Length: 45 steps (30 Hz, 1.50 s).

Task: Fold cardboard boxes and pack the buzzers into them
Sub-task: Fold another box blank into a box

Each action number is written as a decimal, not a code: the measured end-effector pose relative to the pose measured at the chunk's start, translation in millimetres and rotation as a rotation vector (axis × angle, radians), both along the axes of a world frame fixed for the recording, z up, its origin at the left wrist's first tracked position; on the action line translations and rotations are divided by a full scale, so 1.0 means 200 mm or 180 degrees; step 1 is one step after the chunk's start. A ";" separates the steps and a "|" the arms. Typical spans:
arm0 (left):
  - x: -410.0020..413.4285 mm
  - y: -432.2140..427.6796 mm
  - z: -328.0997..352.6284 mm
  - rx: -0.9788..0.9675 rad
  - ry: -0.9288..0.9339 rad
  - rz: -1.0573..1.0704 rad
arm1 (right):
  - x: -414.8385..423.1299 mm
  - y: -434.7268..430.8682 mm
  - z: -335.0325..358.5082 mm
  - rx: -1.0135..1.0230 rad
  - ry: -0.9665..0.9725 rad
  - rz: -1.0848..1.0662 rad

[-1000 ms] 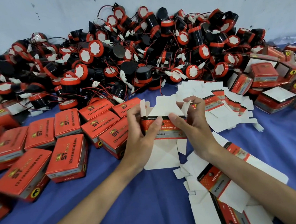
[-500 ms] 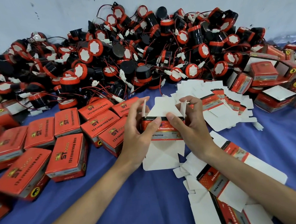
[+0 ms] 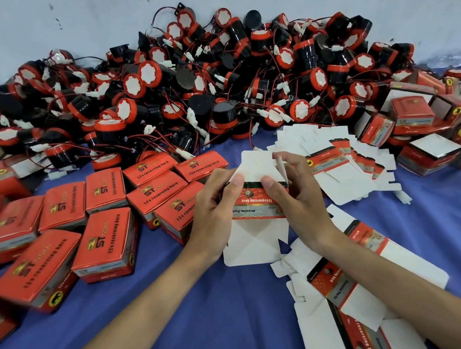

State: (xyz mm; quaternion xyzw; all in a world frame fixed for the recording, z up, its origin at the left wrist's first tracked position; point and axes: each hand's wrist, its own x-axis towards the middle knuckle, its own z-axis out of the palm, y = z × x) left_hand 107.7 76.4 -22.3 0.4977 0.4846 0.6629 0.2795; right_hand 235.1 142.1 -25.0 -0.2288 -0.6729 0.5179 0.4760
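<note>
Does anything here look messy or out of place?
Nothing looks damaged. The buzzers lie in a tangled heap by the wall, wires crossing. The open boxes at right sit tumbled at angles, unlike the closed boxes lined up at left. A plastic bottle lies on its side far right.

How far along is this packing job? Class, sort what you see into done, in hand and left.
Done: many closed red boxes stand in rows at the left, contents unseen. In hand: the left hand and right hand pinch one carton blank, partly folded, flaps open. Left: a big pile of loose buzzers by the wall and stacks of flat blanks on the blue cloth.
</note>
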 end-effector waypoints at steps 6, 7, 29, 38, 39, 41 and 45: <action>0.01 0.01 -0.02 -0.0007 0.0165 0.0162 | 0.01 0.00 0.01 0.0068 -0.0132 0.0001; 0.01 0.01 -0.02 0.0023 0.0173 0.0156 | 0.00 -0.01 0.02 0.0058 -0.0209 -0.0019; -0.02 -0.02 0.02 0.1577 0.1635 0.1256 | 0.02 -0.03 0.10 -0.0424 -0.0177 0.0617; -0.06 -0.01 -0.01 0.1692 0.1959 0.1185 | 0.03 -0.02 0.07 -0.0719 0.0317 0.0691; -0.05 -0.01 -0.02 0.1560 0.1904 0.1198 | 0.02 -0.03 0.07 -0.0643 0.0332 0.0600; -0.03 -0.01 -0.02 0.1270 0.1697 0.1254 | 0.01 -0.04 0.06 -0.0500 0.0411 0.0421; 0.08 -0.02 -0.02 0.0700 0.0934 0.1075 | 0.01 -0.05 0.05 -0.0194 0.0606 0.0018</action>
